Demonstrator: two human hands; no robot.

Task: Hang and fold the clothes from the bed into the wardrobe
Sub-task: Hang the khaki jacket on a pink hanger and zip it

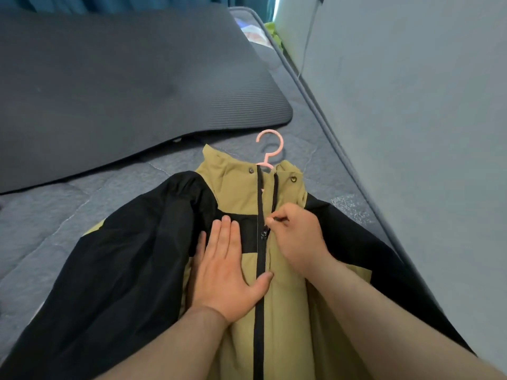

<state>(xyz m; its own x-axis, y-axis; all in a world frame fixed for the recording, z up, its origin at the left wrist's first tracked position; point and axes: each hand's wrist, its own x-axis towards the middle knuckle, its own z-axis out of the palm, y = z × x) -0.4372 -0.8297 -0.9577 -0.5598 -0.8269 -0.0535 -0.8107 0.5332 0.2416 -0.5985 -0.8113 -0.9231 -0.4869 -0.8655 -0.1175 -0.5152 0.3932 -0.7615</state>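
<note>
1. Grey quilted bedding covered the bed [82, 215] in the head view, with a pale grey wall [411, 133] running along its right edge and a strip of teal curtain [109, 1] behind its far edge.
2. A dark ribbed mat [123, 78] lay over the far left part of the bed.
3. The jacket [288, 311], olive with black sleeves and a black chest band, lay front-up on the bed near its right edge, collar towards the far edge.
4. A pink hanger [270, 149] sat inside the jacket; only its hook showed, poking out of the collar onto the bedding.
5. The zipper [259, 297] was closed from the lower part up to the chest band and open above that.
6. The left hand [227, 270] lay flat on the jacket just left of the zipper, fingers straight and together, thumb reaching the zipper tape.
7. The right hand [299, 239] pinched the small dark zip pull [281, 219] between thumb and forefinger, just beside the slider at the chest band.
</note>
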